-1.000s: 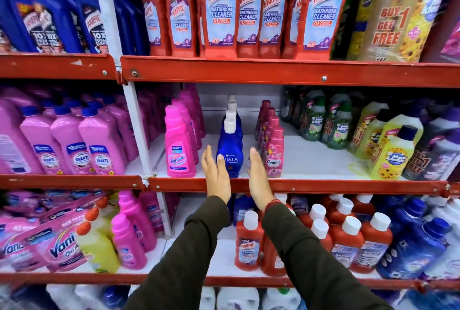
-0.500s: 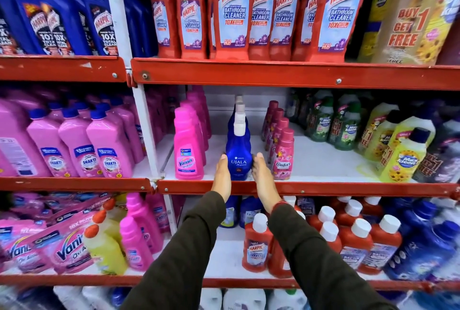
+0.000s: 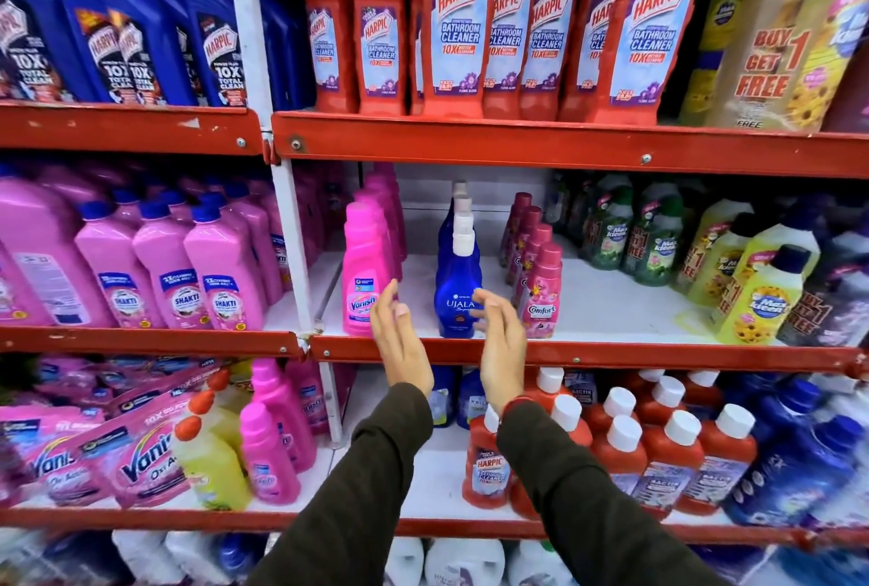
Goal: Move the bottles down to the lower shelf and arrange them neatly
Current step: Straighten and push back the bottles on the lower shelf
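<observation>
With both hands empty and spread wide, left hand and right hand flank the blue bottle at twelve o'clock on the middle shelf, apparently poised to lift it.

The lower right part of the blue Ujala bottle is hidden by the right hand; the bottles behind it in the row are mostly covered, and the fingers are blurred

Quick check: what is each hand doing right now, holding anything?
Left hand: open, empty, left of the blue plastic Ujala bottle.
Right hand: open, empty, fingertips at that bottle's right side; contact cannot be told.
</observation>
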The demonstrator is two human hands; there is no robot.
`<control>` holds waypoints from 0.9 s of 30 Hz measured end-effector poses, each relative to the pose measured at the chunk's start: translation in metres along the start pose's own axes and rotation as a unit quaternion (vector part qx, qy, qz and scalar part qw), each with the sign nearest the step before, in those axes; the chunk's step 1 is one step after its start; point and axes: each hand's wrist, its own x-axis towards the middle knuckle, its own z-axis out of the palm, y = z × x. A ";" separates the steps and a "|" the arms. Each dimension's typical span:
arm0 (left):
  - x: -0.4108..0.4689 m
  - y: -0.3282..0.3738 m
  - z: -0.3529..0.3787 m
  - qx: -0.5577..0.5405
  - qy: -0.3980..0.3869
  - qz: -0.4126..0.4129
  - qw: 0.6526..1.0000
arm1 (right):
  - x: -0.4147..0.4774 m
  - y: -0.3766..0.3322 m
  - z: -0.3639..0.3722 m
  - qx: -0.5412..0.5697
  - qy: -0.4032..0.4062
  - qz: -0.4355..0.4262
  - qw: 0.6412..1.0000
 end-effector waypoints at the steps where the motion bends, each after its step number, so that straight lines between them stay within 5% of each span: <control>1: 0.001 0.001 -0.004 0.000 0.028 -0.007 1.000 | -0.001 0.003 0.007 0.005 -0.015 0.005 1.000; 6: 0.051 0.012 -0.062 0.000 0.124 -0.017 0.992 | -0.007 -0.004 0.083 0.018 -0.144 0.092 0.985; 12: 0.084 0.000 -0.075 -0.110 -0.035 -0.187 0.975 | 0.003 0.001 0.114 0.042 -0.217 0.183 0.958; 21: 0.093 -0.003 -0.084 -0.079 -0.130 -0.180 0.972 | 0.008 0.010 0.113 0.015 -0.248 0.196 0.949; 27: 0.091 -0.003 -0.086 -0.059 -0.118 -0.191 0.973 | 0.005 0.015 0.112 0.017 -0.235 0.177 0.956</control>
